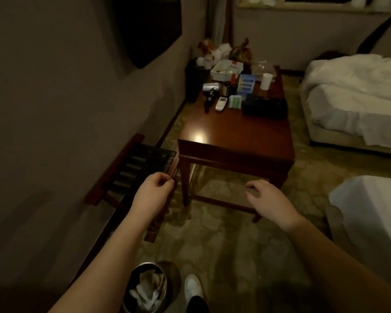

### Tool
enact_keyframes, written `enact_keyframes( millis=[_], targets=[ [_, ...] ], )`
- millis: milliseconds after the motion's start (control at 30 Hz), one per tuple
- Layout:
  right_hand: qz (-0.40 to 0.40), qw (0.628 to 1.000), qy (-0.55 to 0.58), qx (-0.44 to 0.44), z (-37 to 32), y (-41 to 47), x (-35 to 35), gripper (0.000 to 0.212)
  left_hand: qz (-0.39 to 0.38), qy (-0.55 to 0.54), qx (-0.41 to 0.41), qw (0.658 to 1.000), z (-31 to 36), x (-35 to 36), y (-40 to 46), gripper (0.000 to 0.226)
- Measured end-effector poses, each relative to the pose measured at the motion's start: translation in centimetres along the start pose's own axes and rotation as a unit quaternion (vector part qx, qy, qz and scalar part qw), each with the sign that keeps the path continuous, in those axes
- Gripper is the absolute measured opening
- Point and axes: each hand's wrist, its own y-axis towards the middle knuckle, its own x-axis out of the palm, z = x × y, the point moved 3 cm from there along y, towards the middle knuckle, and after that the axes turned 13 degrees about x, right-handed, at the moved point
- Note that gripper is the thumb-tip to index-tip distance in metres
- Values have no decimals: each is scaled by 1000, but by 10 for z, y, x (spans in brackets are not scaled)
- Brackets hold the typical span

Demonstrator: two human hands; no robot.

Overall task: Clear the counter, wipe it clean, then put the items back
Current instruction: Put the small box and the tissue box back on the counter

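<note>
At lower left of centre the left hand (pixel 155 188) hangs with fingers loosely curled, thumb near forefinger, pinching nothing I can make out, just beside the dark slatted wooden luggage rack (pixel 142 163). At lower right of centre the right hand (pixel 265 196) hovers relaxed and empty. Both are well short of the glossy reddish-brown wooden table (pixel 233 134) in mid-frame, whose far end holds the clutter: the silver hair dryer (pixel 210 88) looks light and rigid, best taken by its handle, while the clear drinking glass (pixel 260 63) looks fragile and probably slippery, so gripped around its body.

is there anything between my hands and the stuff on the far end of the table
Nothing visible blocks either hand. Left hand and right hand hover short of the table; its bare near half lies before the remote and hair dryer.
</note>
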Motion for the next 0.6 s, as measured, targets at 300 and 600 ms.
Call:
enact_keyframes(
  millis=[300, 600],
  targets=[
    [46, 994, 57, 80, -13, 168, -59, 36, -75, 40, 28, 996, 26, 25, 215, 11],
    [58, 985, 13, 161, 18, 290, -113, 42, -133, 85, 62, 986, 57, 84, 374, 28]
  ],
)
